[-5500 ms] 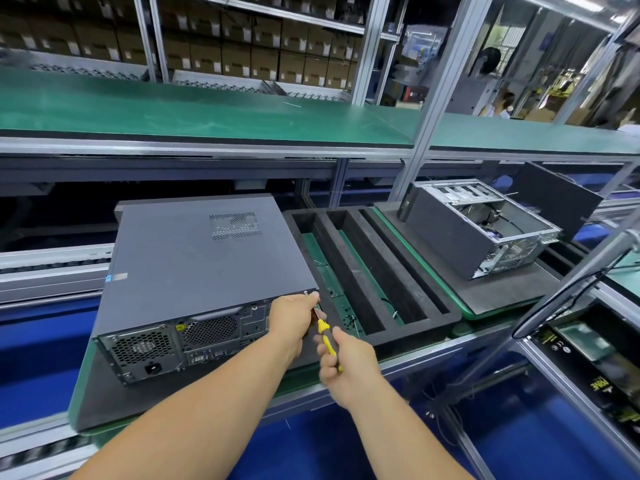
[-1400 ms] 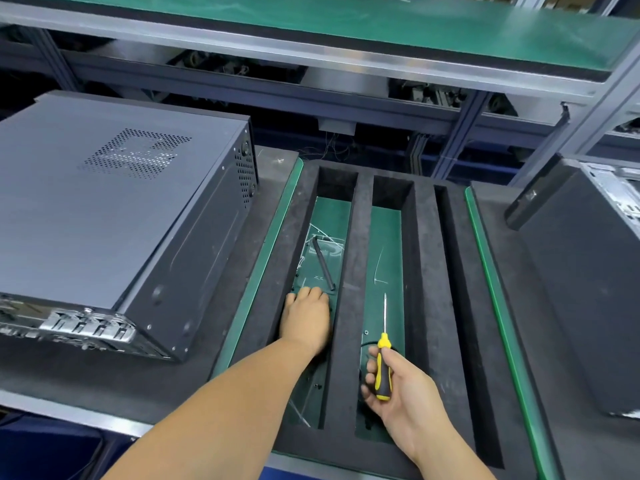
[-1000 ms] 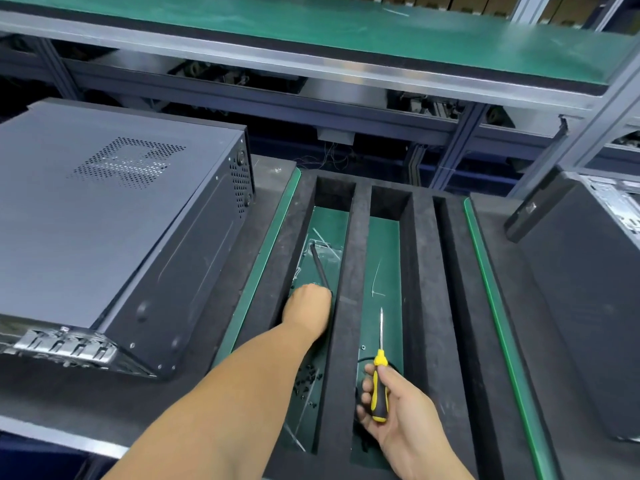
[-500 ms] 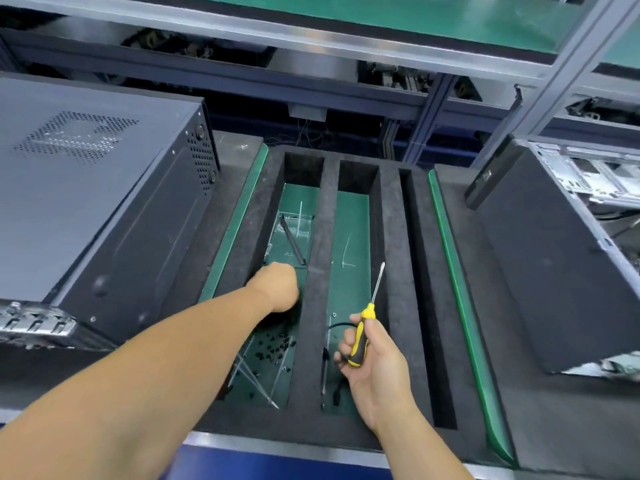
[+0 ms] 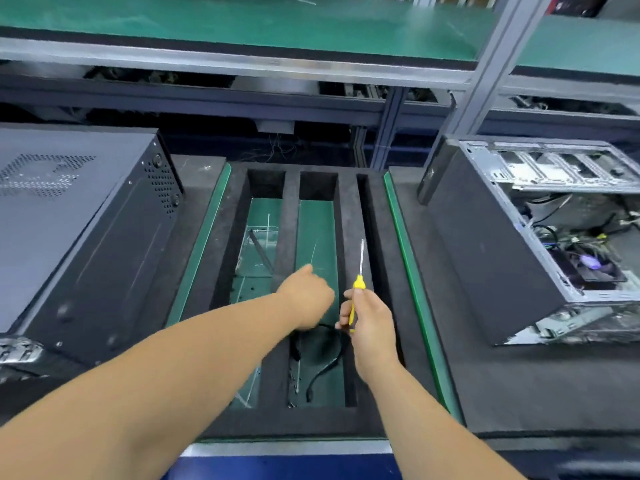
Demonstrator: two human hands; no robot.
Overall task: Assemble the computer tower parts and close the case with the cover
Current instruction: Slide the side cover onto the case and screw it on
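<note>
1. The closed tower (image 5: 72, 216) is lying on its side at the left, cover up, likely awaiting fastening.
2. The left hand (image 5: 306, 297) is hovering over the foam tray (image 5: 349, 216), fingers curled; whether they are pinching a screw, I cannot tell.
3. The right hand (image 5: 369, 322) is gripping the screwdriver (image 5: 358, 271) upright, keeping its tip ready.
4. An open tower (image 5: 540, 244) is waiting at the right.

- A long green-topped shelf (image 5: 242, 19) with a pale metal front edge runs across the top of the view.
- A grey metal upright (image 5: 485, 74) rises at the right, slanting in the wide view.
- Under the shelf lies a dark recess with loose wiring (image 5: 277, 147).
- A blue surface (image 5: 277, 467) shows along the near bottom edge.
- The light is even and cool.
</note>
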